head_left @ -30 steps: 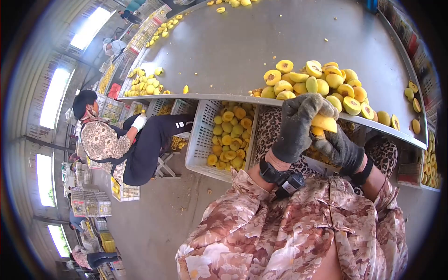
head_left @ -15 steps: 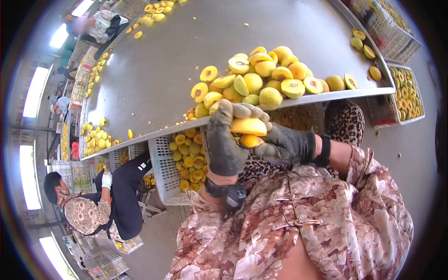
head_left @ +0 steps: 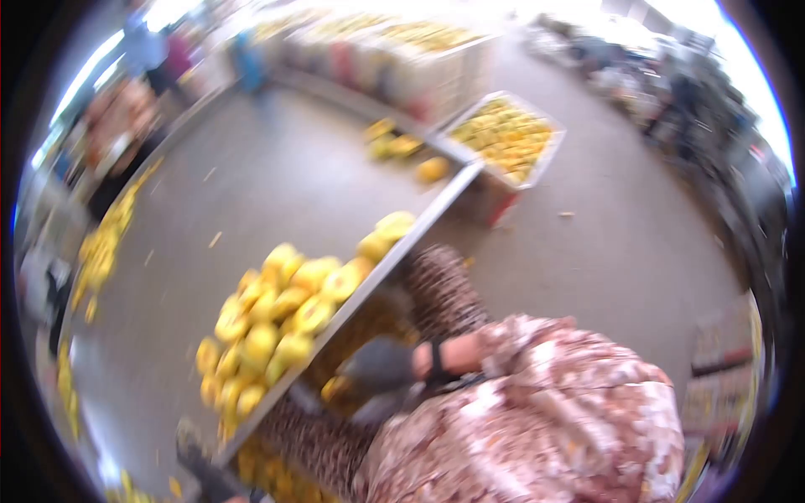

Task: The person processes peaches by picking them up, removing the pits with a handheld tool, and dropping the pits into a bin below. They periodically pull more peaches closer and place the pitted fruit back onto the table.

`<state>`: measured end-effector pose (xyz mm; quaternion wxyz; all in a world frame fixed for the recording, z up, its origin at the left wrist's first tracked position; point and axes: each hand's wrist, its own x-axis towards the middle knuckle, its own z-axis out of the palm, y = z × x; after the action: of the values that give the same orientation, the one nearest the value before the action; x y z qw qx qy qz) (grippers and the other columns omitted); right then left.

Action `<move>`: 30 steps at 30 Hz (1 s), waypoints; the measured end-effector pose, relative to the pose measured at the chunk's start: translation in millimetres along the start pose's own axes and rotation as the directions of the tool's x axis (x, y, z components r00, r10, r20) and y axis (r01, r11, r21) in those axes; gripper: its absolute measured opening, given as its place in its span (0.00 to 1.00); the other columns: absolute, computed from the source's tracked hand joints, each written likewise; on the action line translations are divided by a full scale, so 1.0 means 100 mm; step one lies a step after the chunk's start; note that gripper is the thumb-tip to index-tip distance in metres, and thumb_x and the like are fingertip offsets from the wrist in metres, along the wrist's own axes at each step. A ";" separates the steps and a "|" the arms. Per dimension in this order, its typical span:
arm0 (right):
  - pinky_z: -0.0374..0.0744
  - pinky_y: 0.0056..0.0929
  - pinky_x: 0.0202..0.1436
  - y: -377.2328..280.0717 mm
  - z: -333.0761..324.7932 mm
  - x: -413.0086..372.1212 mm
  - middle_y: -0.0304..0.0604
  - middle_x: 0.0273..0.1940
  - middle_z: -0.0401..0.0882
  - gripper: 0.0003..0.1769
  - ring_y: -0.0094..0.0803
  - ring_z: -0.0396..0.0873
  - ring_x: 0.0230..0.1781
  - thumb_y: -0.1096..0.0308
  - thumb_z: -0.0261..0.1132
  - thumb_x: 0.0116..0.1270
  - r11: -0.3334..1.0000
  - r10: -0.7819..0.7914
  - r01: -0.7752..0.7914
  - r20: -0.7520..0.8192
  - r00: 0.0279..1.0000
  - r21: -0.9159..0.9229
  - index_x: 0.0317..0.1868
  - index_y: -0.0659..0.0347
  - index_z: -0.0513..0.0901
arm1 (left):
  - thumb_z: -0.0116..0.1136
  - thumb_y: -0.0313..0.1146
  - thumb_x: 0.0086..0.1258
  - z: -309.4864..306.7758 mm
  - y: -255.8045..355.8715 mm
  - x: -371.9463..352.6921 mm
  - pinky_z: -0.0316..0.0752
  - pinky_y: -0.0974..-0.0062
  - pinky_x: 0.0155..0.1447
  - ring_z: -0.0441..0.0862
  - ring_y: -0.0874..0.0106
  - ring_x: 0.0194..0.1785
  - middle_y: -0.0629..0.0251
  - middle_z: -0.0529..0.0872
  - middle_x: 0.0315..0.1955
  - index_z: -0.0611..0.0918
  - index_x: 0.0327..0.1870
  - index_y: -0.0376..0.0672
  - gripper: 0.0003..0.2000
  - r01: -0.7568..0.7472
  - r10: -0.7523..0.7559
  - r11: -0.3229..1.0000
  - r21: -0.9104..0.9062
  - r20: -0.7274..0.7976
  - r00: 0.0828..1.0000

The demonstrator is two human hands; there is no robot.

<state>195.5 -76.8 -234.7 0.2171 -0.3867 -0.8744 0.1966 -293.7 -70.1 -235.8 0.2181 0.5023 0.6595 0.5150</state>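
Observation:
Motion blurs the view. My right hand (head_left: 377, 365), in a dark glove, is curled below the metal table's edge, with a yellow fruit piece (head_left: 335, 388) at its fingers. At the lower left, my left hand (head_left: 199, 461), also gloved, is over the table edge just below the fruit pile; its fingers are smeared and nothing can be made out in them. Yellow whole and halved fruits (head_left: 262, 339) are heaped along the near edge of the metal table (head_left: 210, 210).
A full fruit crate (head_left: 503, 138) stands off the table's far corner, with stacked crates (head_left: 428, 71) behind. Loose fruits (head_left: 432, 170) lie near that corner. Under the table is more fruit (head_left: 281, 474). People (head_left: 117, 126) are at the far left side.
The view has swung toward the right side of the table. My hands, together around cut fruit before, are now apart: the right below the edge, the left by the pile.

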 end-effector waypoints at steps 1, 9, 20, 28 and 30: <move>0.79 0.49 0.29 -0.19 -0.25 0.06 0.51 0.23 0.82 0.11 0.53 0.81 0.24 0.58 0.64 0.69 0.970 0.081 -0.080 0.003 0.997 0.230 0.35 0.57 0.84 | 0.45 0.38 0.84 0.57 0.35 0.11 0.77 0.55 0.68 0.82 0.56 0.62 0.50 0.84 0.58 0.79 0.62 0.33 0.18 0.024 -0.023 1.000 -0.006 0.057 0.998; 0.78 0.55 0.36 -0.25 -0.33 -0.22 0.60 0.27 0.81 0.20 0.63 0.81 0.33 0.51 0.57 0.79 0.914 0.381 -0.384 0.051 0.923 0.133 0.39 0.62 0.77 | 0.43 0.43 0.85 1.52 1.00 0.15 0.76 0.56 0.70 0.82 0.56 0.63 0.48 0.83 0.59 0.78 0.64 0.32 0.22 0.119 -0.071 0.976 -0.184 0.249 0.966; 0.81 0.39 0.39 -0.76 -0.63 0.32 0.48 0.30 0.84 0.18 0.34 0.81 0.29 0.56 0.58 0.83 0.716 0.204 -0.157 0.011 0.979 0.680 0.46 0.64 0.85 | 0.54 0.37 0.84 0.79 0.94 -0.62 0.84 0.67 0.62 0.82 0.61 0.63 0.49 0.82 0.62 0.68 0.74 0.27 0.26 -0.183 0.186 0.982 -0.046 0.065 0.980; 0.81 0.37 0.43 -1.06 -0.65 0.57 0.49 0.36 0.86 0.16 0.33 0.83 0.34 0.60 0.58 0.83 0.734 0.113 -0.055 -0.042 0.993 0.677 0.51 0.68 0.82 | 0.40 0.47 0.89 1.41 2.32 -1.21 0.73 0.60 0.76 0.75 0.61 0.72 0.52 0.75 0.71 0.67 0.77 0.37 0.26 0.303 -0.100 0.520 -0.799 0.295 0.950; 0.81 0.39 0.43 -1.06 -0.59 0.54 0.53 0.37 0.87 0.16 0.41 0.85 0.36 0.60 0.58 0.83 0.736 0.135 -0.044 -0.082 0.988 0.676 0.51 0.68 0.81 | 0.39 0.49 0.89 1.48 2.45 -1.29 0.72 0.58 0.76 0.73 0.61 0.73 0.51 0.74 0.71 0.67 0.77 0.38 0.27 0.407 -0.194 0.233 -0.883 0.368 0.910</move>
<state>131.7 -91.6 -119.5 0.3865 -0.3356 -0.7098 0.4839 -15.7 -125.0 -100.4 0.6245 0.1831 0.2881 0.7025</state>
